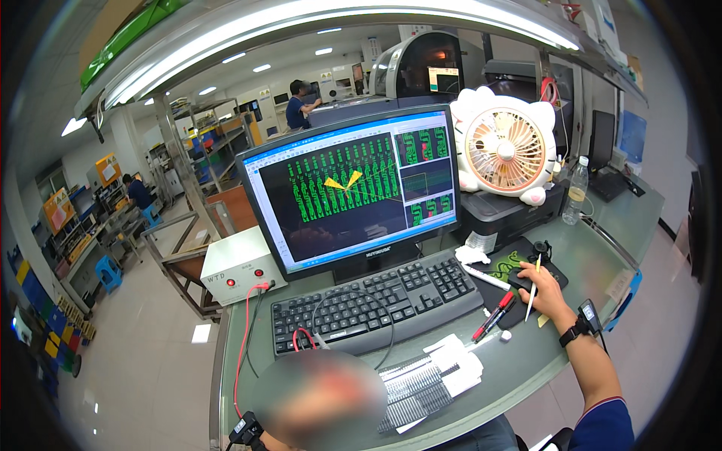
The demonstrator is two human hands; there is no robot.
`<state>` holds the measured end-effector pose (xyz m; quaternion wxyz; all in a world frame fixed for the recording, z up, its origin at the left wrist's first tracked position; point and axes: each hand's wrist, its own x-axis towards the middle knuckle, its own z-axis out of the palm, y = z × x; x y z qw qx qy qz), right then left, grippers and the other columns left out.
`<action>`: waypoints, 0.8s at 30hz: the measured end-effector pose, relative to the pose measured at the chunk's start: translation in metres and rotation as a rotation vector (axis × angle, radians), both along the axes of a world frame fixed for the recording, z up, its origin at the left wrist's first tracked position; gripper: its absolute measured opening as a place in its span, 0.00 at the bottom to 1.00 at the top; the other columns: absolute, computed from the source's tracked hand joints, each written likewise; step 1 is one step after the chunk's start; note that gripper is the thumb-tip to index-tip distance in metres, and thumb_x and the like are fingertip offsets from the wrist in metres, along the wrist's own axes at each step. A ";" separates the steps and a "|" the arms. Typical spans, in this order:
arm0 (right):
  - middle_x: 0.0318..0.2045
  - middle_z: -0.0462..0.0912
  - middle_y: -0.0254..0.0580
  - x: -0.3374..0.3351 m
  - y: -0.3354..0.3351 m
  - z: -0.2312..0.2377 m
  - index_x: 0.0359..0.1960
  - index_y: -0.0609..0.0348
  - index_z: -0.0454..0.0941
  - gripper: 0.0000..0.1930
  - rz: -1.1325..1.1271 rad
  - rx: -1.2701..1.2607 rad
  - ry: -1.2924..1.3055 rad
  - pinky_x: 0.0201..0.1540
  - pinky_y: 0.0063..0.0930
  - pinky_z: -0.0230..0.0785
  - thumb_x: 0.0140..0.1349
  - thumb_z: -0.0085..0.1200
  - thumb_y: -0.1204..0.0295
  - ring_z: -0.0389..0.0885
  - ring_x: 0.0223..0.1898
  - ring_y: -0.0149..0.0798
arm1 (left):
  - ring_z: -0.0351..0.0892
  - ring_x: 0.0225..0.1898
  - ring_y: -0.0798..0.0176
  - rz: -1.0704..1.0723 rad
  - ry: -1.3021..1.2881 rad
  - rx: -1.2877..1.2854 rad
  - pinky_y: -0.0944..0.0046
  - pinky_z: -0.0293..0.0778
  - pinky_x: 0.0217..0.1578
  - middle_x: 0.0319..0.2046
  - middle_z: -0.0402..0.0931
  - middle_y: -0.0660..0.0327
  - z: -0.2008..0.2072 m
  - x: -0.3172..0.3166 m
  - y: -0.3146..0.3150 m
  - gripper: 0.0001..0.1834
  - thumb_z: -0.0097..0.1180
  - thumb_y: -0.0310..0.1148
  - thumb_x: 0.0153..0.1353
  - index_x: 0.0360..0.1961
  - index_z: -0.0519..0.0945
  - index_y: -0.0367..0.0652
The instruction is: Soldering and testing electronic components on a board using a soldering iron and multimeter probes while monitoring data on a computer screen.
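My right hand (547, 295) rests over a dark computer mouse (519, 279) on a black mouse pad (558, 275). A thin pale stick (533, 292), like a slim pen, is held between its fingers. A smeared oval hides my left hand (320, 402) near the front edge of the desk, so its fingers and anything in them cannot be made out. Beside it lie strips of small dark parts (415, 392) on white paper (456, 365). Behind the hands stand a black keyboard (380, 302) and a monitor (350, 184) showing green circuit patterns with yellow pointers.
Red and black markers (494, 317) lie right of the keyboard. A pale box (239, 264) with red and black leads stands left of the monitor. At the right are a white cat-shaped fan (505, 146) and a plastic bottle (575, 192). Other people work farther back.
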<state>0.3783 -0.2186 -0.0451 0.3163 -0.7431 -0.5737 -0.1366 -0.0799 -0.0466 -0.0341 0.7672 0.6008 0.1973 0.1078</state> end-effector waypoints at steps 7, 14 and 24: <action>0.54 0.74 0.40 -0.001 0.001 0.001 0.41 0.53 0.74 0.18 -0.005 -0.009 0.013 0.52 0.37 0.67 0.45 0.62 0.73 0.72 0.51 0.47 | 0.70 0.48 0.63 0.008 0.005 -0.018 0.56 0.76 0.48 0.40 0.69 0.59 0.004 0.001 -0.002 0.12 0.53 0.22 0.59 0.41 0.66 0.42; 0.54 0.74 0.40 0.001 0.000 0.000 0.41 0.53 0.74 0.18 0.003 -0.009 0.004 0.51 0.37 0.67 0.45 0.62 0.74 0.72 0.51 0.47 | 0.70 0.48 0.63 0.007 0.006 -0.009 0.56 0.76 0.48 0.40 0.69 0.59 -0.004 -0.001 0.001 0.12 0.53 0.21 0.59 0.41 0.66 0.42; 0.54 0.74 0.40 0.001 0.000 0.000 0.41 0.53 0.74 0.19 -0.001 -0.006 -0.007 0.51 0.36 0.68 0.45 0.62 0.74 0.72 0.51 0.47 | 0.69 0.49 0.66 -0.004 0.008 -0.009 0.62 0.71 0.50 0.43 0.70 0.60 -0.001 -0.001 -0.001 0.12 0.53 0.25 0.59 0.43 0.66 0.43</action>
